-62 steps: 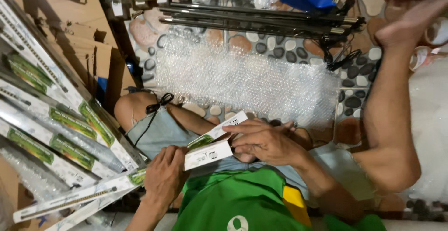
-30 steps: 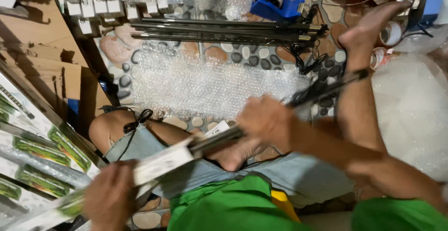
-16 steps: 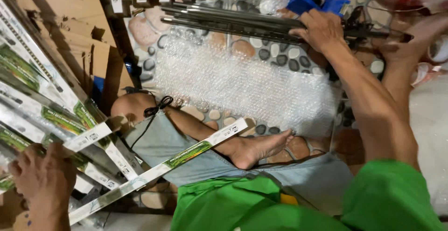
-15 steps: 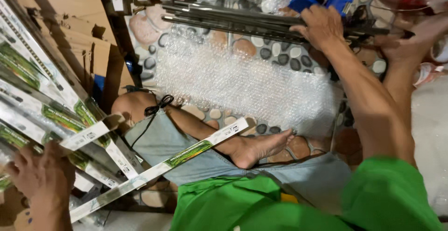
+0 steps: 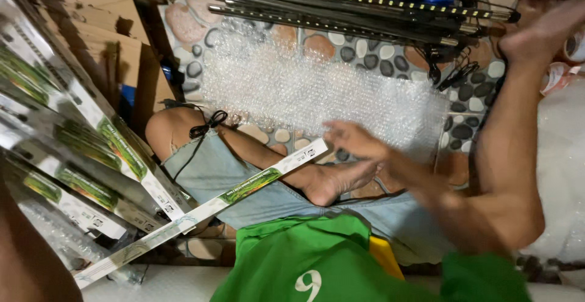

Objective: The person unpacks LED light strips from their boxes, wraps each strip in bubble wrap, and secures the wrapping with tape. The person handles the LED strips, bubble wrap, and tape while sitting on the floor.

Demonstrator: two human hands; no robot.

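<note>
I see my right hand [image 5: 356, 142] hovering with its fingers [image 5: 334, 132] spread and holding nothing, the tips just beside the upper end of the long white box [image 5: 201, 207]. That box lies across my lap, leaning on my shin, and its long axis runs on a diagonal from lower left, down by the floor, up to the right where it stops near my foot [image 5: 338, 180]. So the box end sits just left of and slightly below my fingertips, almost touching, though I cannot tell whether there is contact because the hand is blurred. My left hand is not clearly in view; only a dark stretch of arm [image 5: 24, 259] shows at the lower left edge, and I cannot tell what its fingers are doing. The lower end of the box lies near that arm, so each end has one arm close by, with the right hand the one plainly nearer. Behind the hand spreads a sheet of bubble wrap [image 5: 317, 88], with black bars [image 5: 353, 12] beyond it, well apart. More boxes [image 5: 91, 131] are stacked to my left.
</note>
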